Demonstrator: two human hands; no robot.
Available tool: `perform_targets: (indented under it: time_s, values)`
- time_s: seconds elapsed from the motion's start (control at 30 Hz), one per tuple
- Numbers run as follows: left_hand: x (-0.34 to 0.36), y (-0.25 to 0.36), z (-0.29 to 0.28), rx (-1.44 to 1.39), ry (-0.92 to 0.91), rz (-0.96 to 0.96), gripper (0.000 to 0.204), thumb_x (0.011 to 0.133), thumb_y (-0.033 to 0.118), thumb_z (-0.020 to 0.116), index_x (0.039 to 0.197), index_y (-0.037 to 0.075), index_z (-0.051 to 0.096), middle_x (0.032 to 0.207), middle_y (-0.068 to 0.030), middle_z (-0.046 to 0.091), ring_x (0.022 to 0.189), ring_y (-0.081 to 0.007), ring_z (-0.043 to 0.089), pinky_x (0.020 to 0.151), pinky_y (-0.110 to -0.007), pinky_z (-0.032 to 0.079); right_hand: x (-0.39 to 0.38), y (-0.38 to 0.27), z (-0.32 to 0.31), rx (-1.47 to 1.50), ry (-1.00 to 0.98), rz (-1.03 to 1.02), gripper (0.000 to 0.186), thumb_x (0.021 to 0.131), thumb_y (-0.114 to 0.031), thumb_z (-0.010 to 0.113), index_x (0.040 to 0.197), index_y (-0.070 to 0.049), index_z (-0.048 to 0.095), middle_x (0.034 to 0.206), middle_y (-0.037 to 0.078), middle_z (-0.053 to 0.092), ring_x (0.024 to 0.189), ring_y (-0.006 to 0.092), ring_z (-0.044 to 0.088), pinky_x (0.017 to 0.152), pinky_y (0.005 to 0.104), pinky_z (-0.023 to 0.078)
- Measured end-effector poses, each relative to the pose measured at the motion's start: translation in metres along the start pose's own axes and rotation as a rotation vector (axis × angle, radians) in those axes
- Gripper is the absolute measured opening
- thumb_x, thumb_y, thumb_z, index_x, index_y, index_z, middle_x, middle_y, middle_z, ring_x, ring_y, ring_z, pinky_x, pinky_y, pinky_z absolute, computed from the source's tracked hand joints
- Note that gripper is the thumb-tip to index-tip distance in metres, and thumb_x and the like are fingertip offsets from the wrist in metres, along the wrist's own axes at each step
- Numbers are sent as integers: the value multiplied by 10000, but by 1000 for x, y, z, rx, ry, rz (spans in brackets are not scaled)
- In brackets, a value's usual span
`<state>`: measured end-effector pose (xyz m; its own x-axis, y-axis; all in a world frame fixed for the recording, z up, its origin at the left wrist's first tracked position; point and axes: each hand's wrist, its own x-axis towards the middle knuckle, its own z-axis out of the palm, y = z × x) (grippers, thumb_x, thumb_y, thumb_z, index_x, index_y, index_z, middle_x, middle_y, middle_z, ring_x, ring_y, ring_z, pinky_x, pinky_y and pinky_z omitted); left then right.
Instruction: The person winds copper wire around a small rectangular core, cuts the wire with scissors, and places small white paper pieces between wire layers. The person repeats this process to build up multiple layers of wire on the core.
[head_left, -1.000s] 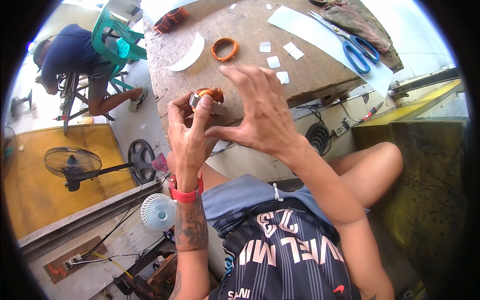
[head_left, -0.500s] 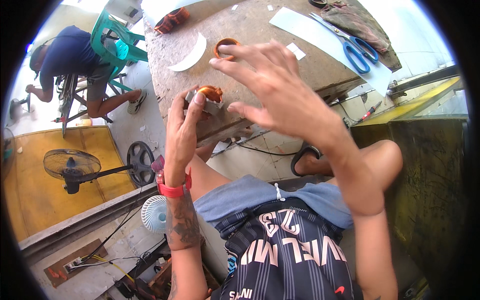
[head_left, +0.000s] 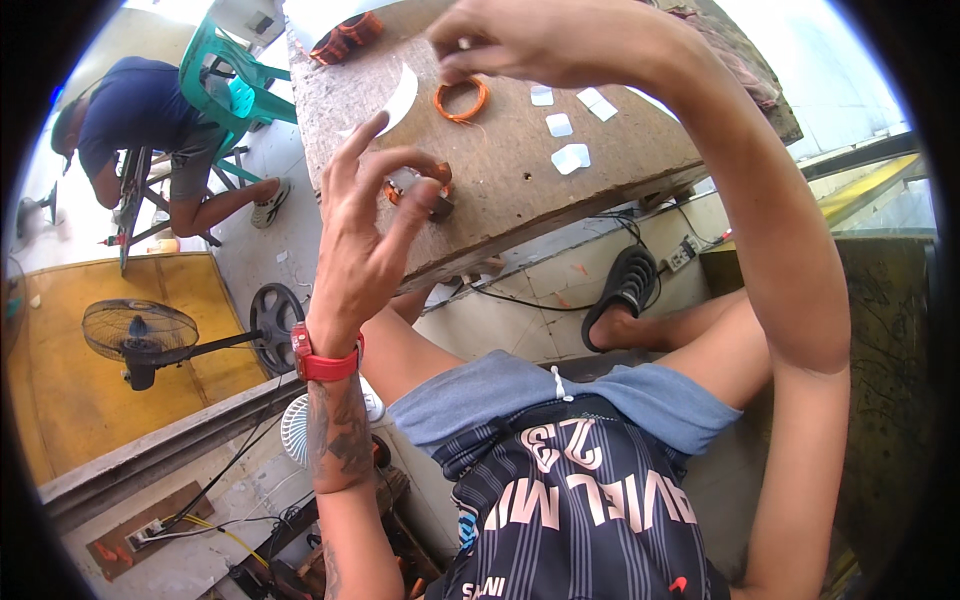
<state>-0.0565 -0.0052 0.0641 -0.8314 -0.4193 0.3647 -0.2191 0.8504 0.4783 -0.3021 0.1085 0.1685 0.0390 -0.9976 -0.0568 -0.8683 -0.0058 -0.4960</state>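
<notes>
My left hand is at the table's near-left corner, fingers apart and loosely curved around a small orange winding on a grey metal piece; whether they touch it is unclear. My right hand is raised at the top centre, fingertips curled together over a loose orange wire ring; what they hold, if anything, is hidden. A curved white paper strip and several small white squares lie on the wooden table.
Orange coils sit at the back left, a cloth at the right. A person bends over a stand beside a green chair. A black fan, small white fan and cables surround me.
My right hand has risen from beside the winding to above the wire ring, its fingers closing. My left fingers have spread and loosened from the winding, and the wrist has shifted left.
</notes>
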Motion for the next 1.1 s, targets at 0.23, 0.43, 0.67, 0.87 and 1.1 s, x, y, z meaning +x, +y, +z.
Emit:
perform_targets:
  time_s: [0.23,0.43,0.67,0.87,1.1]
  values:
    - [38,-20,-22,-247,-281,-243,428,1094,395,614,1307,49,746,1208,-110,778,1130,-171,703,1047,-338,505,-9,-42,-14,173,59,217,304,1089,-227,548,1223,-3,704,1117,171,766,919,214,760,820,344,588]
    - [32,-58,-29,-620,-117,-361,356,1060,224,690,1319,-20,705,1217,-149,756,1104,-207,734,969,-328,582,-20,25,104,433,841,102,503,974,-495,724,1209,-50,705,955,108,750,1083,281,701,1173,525,357]
    - [-22,-14,15,-692,342,-452,789,943,254,841,1532,-19,393,1510,-265,509,1328,-300,606,1100,-384,510,-7,-21,205,63,903,158,692,795,-519,855,1243,-39,637,1189,131,588,1137,316,543,1020,468,410]
    - [-27,-11,32,-503,92,-421,683,958,221,834,1467,-57,473,1310,-175,660,1179,-185,651,985,-303,548,27,-33,220,59,916,286,562,775,-447,832,1155,-73,652,1126,125,605,1109,312,549,979,480,431]
    - [-26,-17,43,-518,225,-406,673,877,378,904,1305,-19,571,1103,-99,697,961,-147,660,845,-297,550,29,-26,212,44,919,212,501,762,-411,832,1037,-42,634,1089,133,611,1074,327,558,955,472,444]
